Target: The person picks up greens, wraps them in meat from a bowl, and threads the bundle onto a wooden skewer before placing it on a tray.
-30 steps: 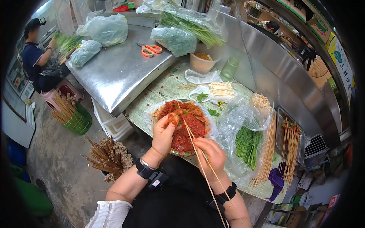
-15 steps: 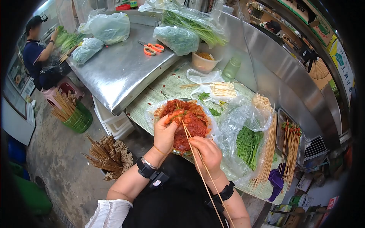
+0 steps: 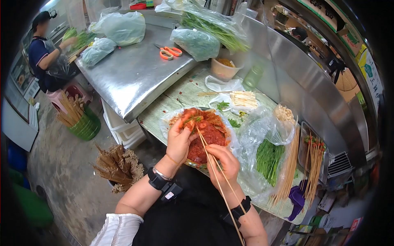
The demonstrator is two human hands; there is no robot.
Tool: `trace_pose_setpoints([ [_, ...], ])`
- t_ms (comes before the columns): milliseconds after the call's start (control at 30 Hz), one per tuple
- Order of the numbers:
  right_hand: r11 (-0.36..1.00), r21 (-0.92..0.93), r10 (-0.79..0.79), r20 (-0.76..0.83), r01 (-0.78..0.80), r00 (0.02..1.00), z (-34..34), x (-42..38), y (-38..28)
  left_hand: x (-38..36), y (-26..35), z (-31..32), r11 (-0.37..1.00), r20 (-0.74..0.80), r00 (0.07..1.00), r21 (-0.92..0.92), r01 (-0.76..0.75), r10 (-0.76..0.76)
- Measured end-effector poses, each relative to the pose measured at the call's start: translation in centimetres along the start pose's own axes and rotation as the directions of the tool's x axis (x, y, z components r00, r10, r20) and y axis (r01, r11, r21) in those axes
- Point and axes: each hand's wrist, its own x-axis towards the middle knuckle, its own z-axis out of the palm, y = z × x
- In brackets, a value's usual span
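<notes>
Over a bowl of red chili-coated food (image 3: 209, 141), my left hand (image 3: 179, 139) pinches a piece of red-coated leafy food (image 3: 191, 119) with its fingertips. My right hand (image 3: 223, 162) is closed on two long wooden skewers (image 3: 218, 180). Their upper tips meet the food at my left fingertips, and their lower ends reach down past my right wrist. Plastic lines the bowl's rim. To the right, green stalks (image 3: 269, 160) lie in a clear plastic bag (image 3: 254, 129), beside a row of bare skewers (image 3: 289, 168).
Orange scissors (image 3: 169, 52) and bagged greens (image 3: 123, 28) rest on the metal table (image 3: 135, 69). White enoki mushrooms (image 3: 243, 100) lie behind the bowl. A tray (image 3: 324, 164) holds filled skewers at right. Skewer bundles (image 3: 117, 166) stand on the floor at left, near a seated co-worker (image 3: 43, 57).
The view has shifted slightly. My hands stay over the bowl with the food and skewers, the skewers' lower ends now closer together. The co-worker's hand has lowered a little.
</notes>
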Motion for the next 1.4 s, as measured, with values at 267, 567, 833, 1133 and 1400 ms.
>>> trace_pose_setpoints([
  [267, 0.986, 0.050, 0.157, 0.091, -0.162, 0.983, 0.1, -0.8, -1.2, 0.0, -0.7, -0.2, 0.999, 0.016, 1.000, -0.039, 0.018, -0.018],
  [567, 0.982, -0.018, 0.191, 0.099, -0.190, 0.977, 0.6, -0.5, -0.5, -0.7, -1.1, 0.3, 0.996, 0.037, 0.996, -0.013, 0.084, -0.083],
  [833, 0.875, 0.341, 0.374, -0.022, -0.344, 0.927, -1.4, -0.8, -1.6, 0.2, -0.7, 0.5, 1.000, 0.009, 1.000, -0.011, -0.008, 0.008],
  [1133, 0.387, 0.842, 0.655, 0.036, -0.376, 0.755, -4.3, -2.6, -0.7, -1.8, 1.4, 3.6, 0.933, 0.092, 0.951, 0.189, -0.308, 0.295],
  [1400, 0.348, 0.888, 0.640, 0.011, -0.302, 0.768, -5.0, -3.9, -0.4, -2.3, 2.1, 3.9, 0.948, 0.130, 0.949, 0.102, -0.300, 0.286],
])
